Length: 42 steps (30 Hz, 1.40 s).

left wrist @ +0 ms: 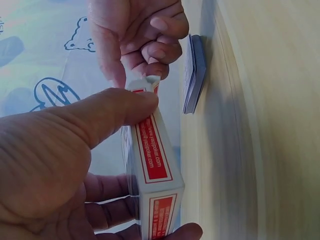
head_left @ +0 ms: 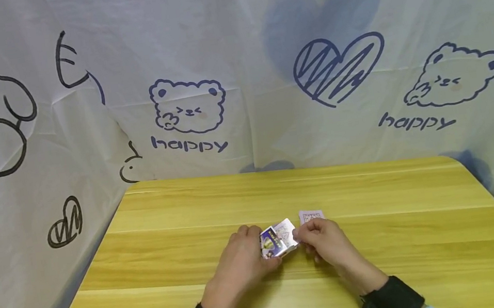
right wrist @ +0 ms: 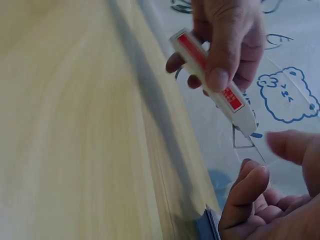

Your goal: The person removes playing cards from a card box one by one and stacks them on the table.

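Note:
My left hand [head_left: 239, 256] grips a playing card box [head_left: 272, 243] above the table, its thumb along the narrow side. That side is white with red printed panels [left wrist: 150, 145] in the left wrist view. A white part with a line print [head_left: 285, 231] shows at the box's right end, and white flaps [left wrist: 145, 82] stand at that end. Close beside it is my right hand [head_left: 326, 240], thumb near the flaps, other fingers loosely bent. In the right wrist view a gap shows between its thumb and forefinger. Behind that hand lies a stack of playing cards [head_left: 311, 216], partly hidden.
The wooden table [head_left: 165, 211] reaches back to a white cloth backdrop [head_left: 264, 141] with bear and heart drawings. Cloth also hangs at the left and right sides. Each wrist wears a black band [head_left: 394, 298] with a camera.

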Each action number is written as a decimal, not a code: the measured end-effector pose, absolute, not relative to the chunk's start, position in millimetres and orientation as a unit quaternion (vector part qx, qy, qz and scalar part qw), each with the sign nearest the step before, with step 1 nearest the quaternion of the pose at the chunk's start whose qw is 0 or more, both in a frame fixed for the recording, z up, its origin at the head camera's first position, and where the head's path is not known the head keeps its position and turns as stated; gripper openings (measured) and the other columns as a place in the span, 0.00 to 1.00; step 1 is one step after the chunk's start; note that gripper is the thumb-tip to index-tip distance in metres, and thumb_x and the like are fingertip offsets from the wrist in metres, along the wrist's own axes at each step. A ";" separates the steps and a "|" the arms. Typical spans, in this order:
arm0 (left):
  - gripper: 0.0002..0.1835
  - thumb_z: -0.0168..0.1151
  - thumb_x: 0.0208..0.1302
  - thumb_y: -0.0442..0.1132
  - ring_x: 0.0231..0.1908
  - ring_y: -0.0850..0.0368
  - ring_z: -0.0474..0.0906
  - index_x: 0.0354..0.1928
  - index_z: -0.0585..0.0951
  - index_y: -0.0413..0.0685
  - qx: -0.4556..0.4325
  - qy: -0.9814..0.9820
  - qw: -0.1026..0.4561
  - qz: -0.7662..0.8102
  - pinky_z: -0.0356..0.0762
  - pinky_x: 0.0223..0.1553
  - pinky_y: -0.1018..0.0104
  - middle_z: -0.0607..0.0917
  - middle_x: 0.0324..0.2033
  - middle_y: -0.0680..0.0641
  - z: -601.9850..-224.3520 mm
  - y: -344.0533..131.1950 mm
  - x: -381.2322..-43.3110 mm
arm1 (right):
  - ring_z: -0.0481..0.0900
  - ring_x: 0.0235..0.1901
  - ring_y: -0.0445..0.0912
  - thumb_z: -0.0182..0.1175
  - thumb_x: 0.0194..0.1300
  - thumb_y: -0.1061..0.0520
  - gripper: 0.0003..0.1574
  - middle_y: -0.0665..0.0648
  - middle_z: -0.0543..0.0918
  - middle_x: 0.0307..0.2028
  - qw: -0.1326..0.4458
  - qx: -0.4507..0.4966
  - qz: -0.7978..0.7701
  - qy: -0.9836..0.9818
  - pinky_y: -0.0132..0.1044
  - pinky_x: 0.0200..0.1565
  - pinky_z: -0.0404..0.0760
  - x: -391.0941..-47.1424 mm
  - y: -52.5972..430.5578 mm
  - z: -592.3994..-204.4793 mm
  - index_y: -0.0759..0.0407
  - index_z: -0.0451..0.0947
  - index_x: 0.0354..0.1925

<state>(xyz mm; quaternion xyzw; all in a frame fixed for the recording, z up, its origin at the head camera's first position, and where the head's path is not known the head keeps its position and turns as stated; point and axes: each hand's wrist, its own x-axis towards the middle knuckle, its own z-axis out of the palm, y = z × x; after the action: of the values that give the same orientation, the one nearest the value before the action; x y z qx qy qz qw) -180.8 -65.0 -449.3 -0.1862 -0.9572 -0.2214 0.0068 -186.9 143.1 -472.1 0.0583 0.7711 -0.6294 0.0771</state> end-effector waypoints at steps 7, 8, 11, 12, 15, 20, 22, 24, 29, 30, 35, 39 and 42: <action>0.40 0.74 0.44 0.57 0.36 0.53 0.71 0.53 0.74 0.36 -0.176 -0.959 0.015 -0.223 0.75 0.36 0.59 0.76 0.39 0.45 -448.4 -64.2 -179.8 | 0.71 0.20 0.44 0.67 0.59 0.55 0.13 0.56 0.78 0.22 0.096 0.089 -0.653 0.746 0.33 0.19 0.71 -186.0 142.6 -473.7 0.66 0.80 0.34; 0.40 0.74 0.44 0.57 0.36 0.53 0.71 0.53 0.74 0.36 -0.177 -0.959 0.016 -0.223 0.75 0.36 0.59 0.76 0.39 0.45 -448.4 -64.0 -179.7 | 0.72 0.20 0.44 0.66 0.60 0.56 0.12 0.56 0.79 0.22 0.091 0.098 -0.659 0.740 0.33 0.19 0.71 -186.1 142.3 -474.0 0.66 0.80 0.34; 0.40 0.74 0.45 0.57 0.36 0.53 0.71 0.54 0.74 0.35 -0.179 -0.959 0.017 -0.221 0.75 0.36 0.60 0.76 0.39 0.45 -448.1 -63.8 -179.6 | 0.75 0.22 0.44 0.66 0.60 0.58 0.12 0.57 0.81 0.24 0.067 0.128 -0.679 0.720 0.32 0.20 0.73 -186.6 142.3 -474.3 0.67 0.81 0.37; 0.40 0.74 0.44 0.57 0.36 0.53 0.71 0.54 0.74 0.35 -0.179 -0.959 0.019 -0.220 0.75 0.36 0.60 0.76 0.39 0.45 -448.0 -63.8 -179.4 | 0.76 0.23 0.44 0.65 0.61 0.58 0.12 0.57 0.82 0.24 0.055 0.135 -0.684 0.715 0.32 0.20 0.73 -186.8 143.0 -474.0 0.67 0.80 0.38; 0.40 0.75 0.43 0.56 0.35 0.53 0.70 0.53 0.74 0.35 -0.176 -0.959 0.022 -0.219 0.74 0.35 0.60 0.76 0.38 0.46 -447.3 -63.6 -179.1 | 0.77 0.24 0.43 0.65 0.62 0.58 0.14 0.56 0.82 0.24 0.022 0.153 -0.697 0.701 0.31 0.21 0.75 -189.7 150.6 -471.9 0.68 0.80 0.41; 0.40 0.75 0.43 0.56 0.35 0.53 0.70 0.52 0.75 0.36 -0.172 -0.960 0.018 -0.219 0.74 0.35 0.60 0.75 0.37 0.46 -445.9 -63.0 -179.4 | 0.78 0.27 0.41 0.63 0.63 0.58 0.18 0.53 0.81 0.28 -0.010 0.151 -0.686 0.712 0.30 0.23 0.76 -206.3 180.3 -465.6 0.69 0.79 0.48; 0.40 0.75 0.43 0.56 0.35 0.53 0.70 0.52 0.75 0.36 -0.172 -0.960 0.013 -0.221 0.74 0.35 0.60 0.76 0.37 0.46 -445.7 -62.9 -179.7 | 0.78 0.29 0.42 0.63 0.64 0.57 0.19 0.54 0.82 0.31 -0.006 0.137 -0.662 0.737 0.31 0.25 0.77 -216.2 194.5 -463.5 0.68 0.79 0.50; 0.40 0.75 0.43 0.56 0.35 0.53 0.70 0.53 0.75 0.36 -0.171 -0.959 0.009 -0.224 0.74 0.36 0.60 0.76 0.38 0.46 -446.1 -63.1 -180.0 | 0.78 0.31 0.44 0.61 0.65 0.56 0.19 0.56 0.81 0.34 0.015 0.116 -0.634 0.764 0.33 0.27 0.78 -226.5 207.9 -461.4 0.66 0.78 0.51; 0.40 0.75 0.43 0.55 0.35 0.53 0.70 0.53 0.74 0.35 -0.176 -0.958 0.008 -0.225 0.75 0.36 0.60 0.76 0.38 0.46 -447.9 -63.8 -180.2 | 0.75 0.31 0.48 0.61 0.65 0.54 0.18 0.61 0.80 0.36 0.083 0.067 -0.568 0.816 0.37 0.30 0.78 -248.7 233.1 -459.7 0.64 0.78 0.50; 0.40 0.75 0.43 0.56 0.35 0.53 0.70 0.53 0.74 0.35 -0.178 -0.958 0.008 -0.224 0.75 0.36 0.60 0.76 0.38 0.46 -448.3 -63.8 -180.2 | 0.75 0.31 0.48 0.62 0.65 0.54 0.19 0.61 0.80 0.35 0.093 0.060 -0.559 0.821 0.37 0.30 0.78 -252.1 236.2 -460.5 0.65 0.79 0.49; 0.41 0.75 0.44 0.56 0.36 0.53 0.70 0.54 0.74 0.35 -0.183 -0.958 0.005 -0.222 0.75 0.37 0.59 0.76 0.39 0.45 -449.0 -62.8 -179.9 | 0.74 0.29 0.49 0.63 0.63 0.54 0.18 0.57 0.80 0.32 0.131 0.041 -0.543 0.828 0.37 0.29 0.75 -262.0 240.8 -464.0 0.63 0.80 0.49; 0.40 0.75 0.44 0.56 0.36 0.53 0.70 0.54 0.74 0.35 -0.184 -0.958 0.005 -0.220 0.75 0.37 0.59 0.77 0.39 0.45 -449.2 -61.6 -179.6 | 0.72 0.28 0.48 0.63 0.63 0.54 0.17 0.56 0.79 0.30 0.142 0.031 -0.537 0.831 0.36 0.28 0.73 -264.7 236.3 -466.8 0.63 0.81 0.48; 0.40 0.75 0.43 0.56 0.35 0.53 0.70 0.53 0.74 0.35 -0.187 -0.958 0.007 -0.218 0.75 0.36 0.60 0.76 0.38 0.45 -449.5 -60.9 -179.5 | 0.71 0.26 0.47 0.63 0.63 0.55 0.16 0.57 0.77 0.28 0.141 0.032 -0.533 0.833 0.36 0.27 0.72 -266.5 232.2 -469.7 0.61 0.82 0.47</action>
<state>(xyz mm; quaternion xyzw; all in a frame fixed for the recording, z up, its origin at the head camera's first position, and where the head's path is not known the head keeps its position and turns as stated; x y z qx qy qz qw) -179.5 -60.9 -449.5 -0.1867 -0.9579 -0.2179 0.0070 -266.5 232.2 -469.7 0.0322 0.8334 -0.5334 0.1414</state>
